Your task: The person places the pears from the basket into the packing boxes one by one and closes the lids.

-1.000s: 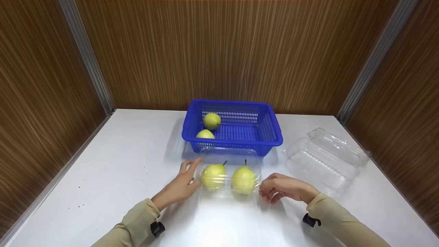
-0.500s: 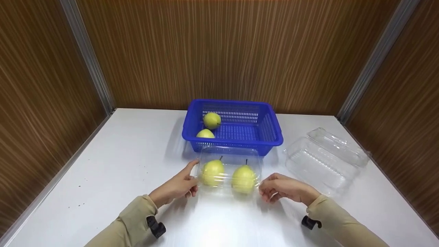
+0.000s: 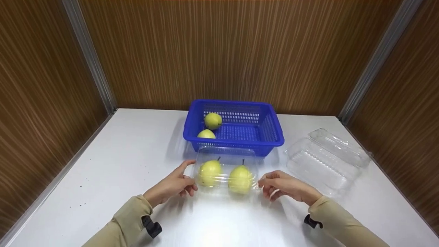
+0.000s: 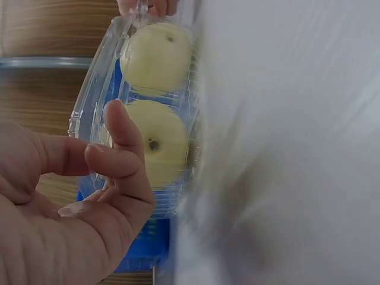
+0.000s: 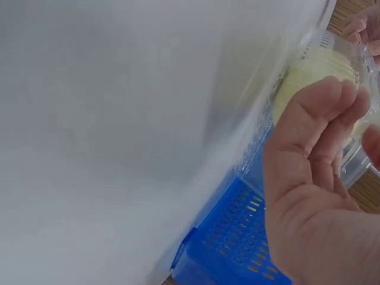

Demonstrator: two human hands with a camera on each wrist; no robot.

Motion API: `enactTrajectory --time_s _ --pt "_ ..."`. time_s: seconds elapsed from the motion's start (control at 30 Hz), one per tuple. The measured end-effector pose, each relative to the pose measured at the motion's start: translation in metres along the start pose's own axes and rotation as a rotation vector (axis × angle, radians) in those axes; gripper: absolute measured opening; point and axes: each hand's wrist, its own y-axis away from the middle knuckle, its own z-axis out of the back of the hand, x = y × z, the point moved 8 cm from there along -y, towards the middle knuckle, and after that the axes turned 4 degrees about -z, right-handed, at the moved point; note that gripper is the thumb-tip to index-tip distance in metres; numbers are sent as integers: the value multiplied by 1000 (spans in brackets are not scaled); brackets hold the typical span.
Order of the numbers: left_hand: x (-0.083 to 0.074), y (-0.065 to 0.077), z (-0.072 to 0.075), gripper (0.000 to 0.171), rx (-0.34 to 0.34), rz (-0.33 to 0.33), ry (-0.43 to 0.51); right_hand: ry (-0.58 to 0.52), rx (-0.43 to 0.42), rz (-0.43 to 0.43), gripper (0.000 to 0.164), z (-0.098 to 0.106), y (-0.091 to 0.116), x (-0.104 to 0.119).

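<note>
A clear plastic clamshell box stands in front of the blue basket, with two yellow-green pears inside, a left pear and a right pear. Clear plastic covers both pears in the left wrist view. My left hand holds the box's left end, index finger reaching along the side and the other fingers curled below. At the opposite end, my right hand pinches the box's edge between thumb and fingers. Curled fingers partly hide the pears in the right wrist view.
The blue basket behind the box holds two more pears, a back pear and a front pear. An open clear plastic box lies on the white table at right. Wood-grain panels enclose the table.
My left hand has shifted slightly left, its lower fingers curling in beside the box. The left pear has moved slightly up and left in view. My right hand stays at the right edge.
</note>
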Motion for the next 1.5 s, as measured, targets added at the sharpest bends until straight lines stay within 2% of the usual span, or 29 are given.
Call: enactTrajectory --time_s 0.13,0.4,0.8,1.1,1.5 --pt "3 4 10 68 -18 9 45 56 -107 60 30 8 -1 7" --pt "7 12 29 67 -26 0 135 262 -363 154 26 31 5 17" --pt "18 31 81 74 13 34 195 443 -577 266 10 57 21 35" --pt "22 45 116 73 24 54 163 562 -634 360 6 74 31 43" --pt "33 59 159 76 -11 65 165 594 -652 341 7 90 39 41"
